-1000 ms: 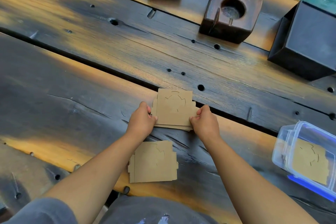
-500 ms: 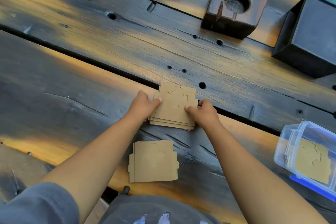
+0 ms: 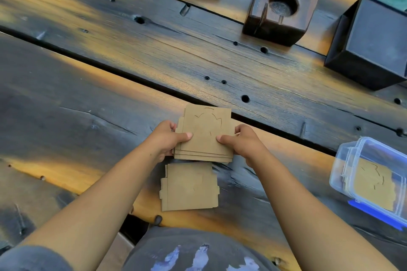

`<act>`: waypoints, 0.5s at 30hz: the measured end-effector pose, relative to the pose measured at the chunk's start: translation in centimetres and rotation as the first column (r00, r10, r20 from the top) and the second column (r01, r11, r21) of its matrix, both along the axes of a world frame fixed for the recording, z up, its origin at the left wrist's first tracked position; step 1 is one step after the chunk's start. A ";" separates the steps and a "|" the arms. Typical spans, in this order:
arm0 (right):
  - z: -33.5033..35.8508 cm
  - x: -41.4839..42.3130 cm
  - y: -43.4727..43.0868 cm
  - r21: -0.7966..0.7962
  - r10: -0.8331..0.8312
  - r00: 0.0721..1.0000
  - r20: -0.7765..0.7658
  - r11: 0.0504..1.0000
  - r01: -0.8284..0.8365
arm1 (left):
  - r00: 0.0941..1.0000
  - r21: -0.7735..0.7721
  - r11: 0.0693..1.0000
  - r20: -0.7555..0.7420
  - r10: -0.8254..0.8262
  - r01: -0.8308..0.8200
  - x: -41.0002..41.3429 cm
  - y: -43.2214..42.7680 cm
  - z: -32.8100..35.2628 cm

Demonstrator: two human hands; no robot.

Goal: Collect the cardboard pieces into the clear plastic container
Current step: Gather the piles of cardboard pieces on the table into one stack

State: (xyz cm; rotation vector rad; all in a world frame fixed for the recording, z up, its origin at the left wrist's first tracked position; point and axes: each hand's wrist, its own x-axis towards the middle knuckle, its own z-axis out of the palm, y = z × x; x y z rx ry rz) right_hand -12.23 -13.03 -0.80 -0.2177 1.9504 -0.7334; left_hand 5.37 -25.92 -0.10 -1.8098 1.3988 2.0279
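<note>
Pinching a small stack of cardboard pieces (image 3: 206, 136) by its side edges, the left hand (image 3: 164, 138) and right hand (image 3: 243, 142) hold it above the table (image 3: 88, 94) — thin, light, probably slippery sheets. Another stack (image 3: 189, 187) lies nearer; the clear plastic container (image 3: 374, 179) waits right.

Soft, even daylight, moderately bright, without hard shadows. Warm orange sheen in patches across the dark wooden bench (image 3: 92, 86), strongest at upper left. Wide-angle bending of plank lines toward the edges. Slight smeared softness throughout, more at the corners; centre reasonably sharp. Faint shade beneath both forearms.
</note>
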 end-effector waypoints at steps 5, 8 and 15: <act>1.3 3.7 2.7 -0.031 0.107 0.994 -0.038 0.994 -0.108 | 1.000 -0.040 0.999 -0.009 -0.024 0.023 4.3 2.8 1.1; 1.1 5.4 4.3 0.022 0.173 0.984 -0.037 0.985 -0.172 | 0.999 -0.055 0.998 -0.012 -0.036 0.036 6.6 5.2 0.8; -0.5 8.6 7.2 0.116 0.247 0.968 -0.042 0.964 -0.241 | 0.988 -0.112 0.985 0.101 -0.121 0.132 9.9 9.2 -1.4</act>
